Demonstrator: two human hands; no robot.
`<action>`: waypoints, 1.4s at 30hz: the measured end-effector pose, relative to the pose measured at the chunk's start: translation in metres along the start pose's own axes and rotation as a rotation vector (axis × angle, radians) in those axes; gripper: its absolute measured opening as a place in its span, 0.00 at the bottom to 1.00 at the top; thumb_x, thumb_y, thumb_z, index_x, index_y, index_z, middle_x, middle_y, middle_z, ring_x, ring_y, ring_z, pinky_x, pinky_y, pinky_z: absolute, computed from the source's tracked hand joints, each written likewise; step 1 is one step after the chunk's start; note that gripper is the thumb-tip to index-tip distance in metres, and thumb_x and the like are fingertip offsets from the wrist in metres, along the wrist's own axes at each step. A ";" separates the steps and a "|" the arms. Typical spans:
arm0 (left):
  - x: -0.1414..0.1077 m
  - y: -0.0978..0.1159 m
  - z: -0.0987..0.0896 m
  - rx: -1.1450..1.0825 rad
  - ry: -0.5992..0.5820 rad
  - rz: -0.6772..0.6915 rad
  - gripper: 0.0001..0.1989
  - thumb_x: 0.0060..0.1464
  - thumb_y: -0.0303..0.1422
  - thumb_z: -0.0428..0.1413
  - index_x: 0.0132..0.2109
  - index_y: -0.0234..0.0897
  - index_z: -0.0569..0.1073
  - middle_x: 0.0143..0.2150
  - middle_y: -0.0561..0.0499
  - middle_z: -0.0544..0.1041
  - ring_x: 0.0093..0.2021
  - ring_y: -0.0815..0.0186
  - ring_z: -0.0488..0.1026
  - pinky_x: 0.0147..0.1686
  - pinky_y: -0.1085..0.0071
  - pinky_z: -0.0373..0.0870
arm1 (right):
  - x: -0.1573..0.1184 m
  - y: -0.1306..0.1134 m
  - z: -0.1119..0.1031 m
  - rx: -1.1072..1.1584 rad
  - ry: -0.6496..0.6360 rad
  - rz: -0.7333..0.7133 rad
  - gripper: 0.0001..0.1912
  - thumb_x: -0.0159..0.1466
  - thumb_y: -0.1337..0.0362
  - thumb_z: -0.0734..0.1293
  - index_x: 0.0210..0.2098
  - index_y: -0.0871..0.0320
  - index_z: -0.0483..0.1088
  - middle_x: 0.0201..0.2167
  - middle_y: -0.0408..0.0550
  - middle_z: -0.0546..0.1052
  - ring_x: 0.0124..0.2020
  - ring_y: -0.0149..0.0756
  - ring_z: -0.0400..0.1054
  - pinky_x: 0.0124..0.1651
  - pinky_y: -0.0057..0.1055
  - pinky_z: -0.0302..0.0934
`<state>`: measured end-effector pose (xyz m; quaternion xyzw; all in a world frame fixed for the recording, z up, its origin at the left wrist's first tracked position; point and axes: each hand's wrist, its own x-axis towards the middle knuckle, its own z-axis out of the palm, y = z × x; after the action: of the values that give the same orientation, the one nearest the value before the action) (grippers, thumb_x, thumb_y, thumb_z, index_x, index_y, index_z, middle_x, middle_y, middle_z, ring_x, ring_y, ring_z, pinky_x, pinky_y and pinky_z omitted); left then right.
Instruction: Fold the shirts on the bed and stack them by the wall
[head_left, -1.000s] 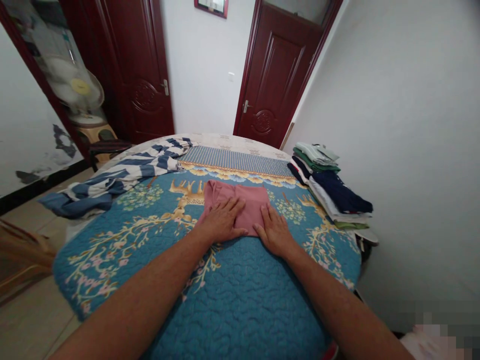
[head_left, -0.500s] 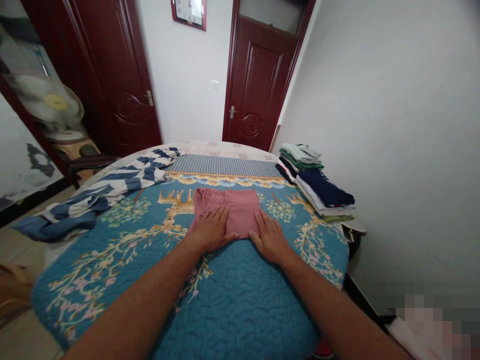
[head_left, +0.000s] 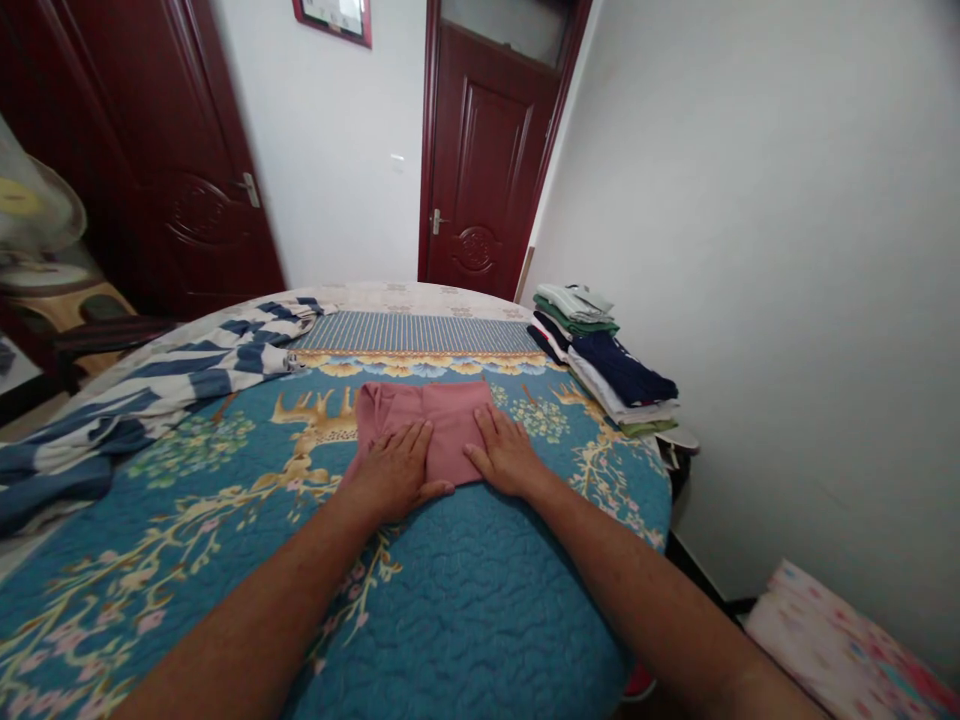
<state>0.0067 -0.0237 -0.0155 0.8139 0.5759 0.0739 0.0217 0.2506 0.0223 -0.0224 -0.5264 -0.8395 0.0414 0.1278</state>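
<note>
Folded pink cloth [head_left: 450, 430] lies in the middle of the table [head_left: 409, 297], on a blue quilted cover [head_left: 480, 600] printed with deer and blossom branches. Left hand [head_left: 397, 468] rests palm down on the cloth's near left part, fingers extended toward the far side, thumb pointing right along the near edge. Right hand [head_left: 508, 452] rests at the cloth's right edge, fingers spread slightly and directed far and left. Grip: unclosed on both sides; each hand is flat and pinches nothing. The hands are apart, with a strip of pink fabric showing between them. Cloth outline is roughly rectangular; its far left corner shows a loose, layered fold, and its near left portion is partly hidden by the left hand. Far left on the table: a blue-and-white striped fabric [head_left: 187, 372], spread loosely and rumpled, well apart from the cloth. Far right: a stack of folded clothes [head_left: 622, 368] in two adjoining piles, pale green and green items on the far one, navy over white and olive on the near one. Beyond the table's far side stands a dark red door [head_left: 487, 150].
</note>
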 end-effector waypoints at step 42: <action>-0.003 -0.126 -0.018 -0.136 0.303 -0.733 0.18 0.67 0.42 0.50 0.52 0.46 0.83 0.52 0.45 0.86 0.53 0.51 0.82 0.51 0.59 0.75 | 0.052 0.044 -0.018 0.753 0.120 0.370 0.21 0.57 0.46 0.70 0.39 0.57 0.79 0.39 0.51 0.83 0.41 0.45 0.74 0.41 0.34 0.65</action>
<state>-0.1152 0.0149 -0.0129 0.5310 0.8187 0.2180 0.0153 0.2721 0.0868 -0.0050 -0.5865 -0.6482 0.3366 0.3502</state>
